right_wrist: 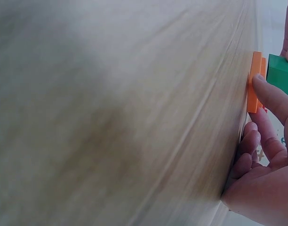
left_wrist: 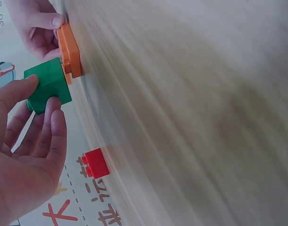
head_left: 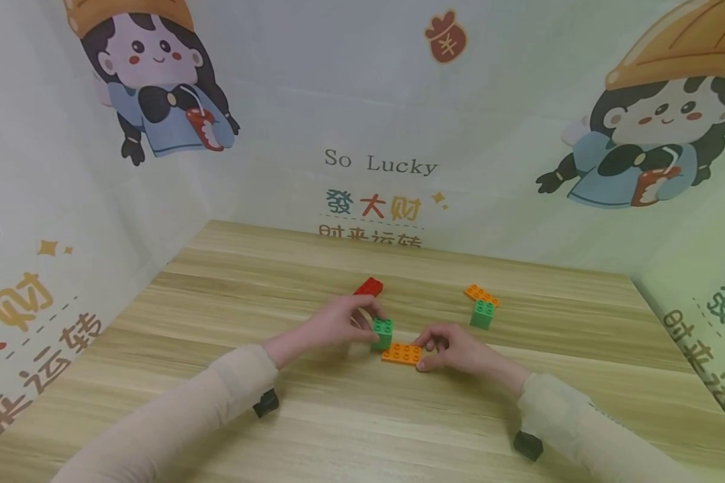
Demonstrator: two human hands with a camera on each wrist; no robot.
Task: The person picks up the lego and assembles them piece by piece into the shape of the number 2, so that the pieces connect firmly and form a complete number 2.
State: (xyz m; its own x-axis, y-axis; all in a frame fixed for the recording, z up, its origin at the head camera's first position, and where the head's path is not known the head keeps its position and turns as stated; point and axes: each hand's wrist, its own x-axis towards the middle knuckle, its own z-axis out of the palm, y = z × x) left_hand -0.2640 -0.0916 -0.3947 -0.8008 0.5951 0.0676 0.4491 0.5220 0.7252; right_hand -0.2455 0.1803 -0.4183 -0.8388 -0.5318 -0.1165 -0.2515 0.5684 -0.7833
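Observation:
My left hand (head_left: pixel 344 320) pinches a green toy brick (head_left: pixel 382 333) between thumb and fingers. In the left wrist view that green brick (left_wrist: pixel 47 84) is held above the near end of a flat orange brick (left_wrist: pixel 70 49). On the table, the orange brick (head_left: pixel 401 353) lies flat, studs up. Thumb and fingers of my right hand (head_left: pixel 453 349) grip its right end. The right wrist view shows the thumb on the orange brick's side (right_wrist: pixel 254 96), with the green brick (right_wrist: pixel 281 75) close over its studs. A narrow gap shows between the two bricks there.
Behind my left hand lies a red brick (head_left: pixel 370 287). To the right, another green brick (head_left: pixel 482 314) stands beside a second flat orange brick (head_left: pixel 481 295). A printed cloth (head_left: pixel 374 100) hangs behind the wooden table (head_left: pixel 338 429).

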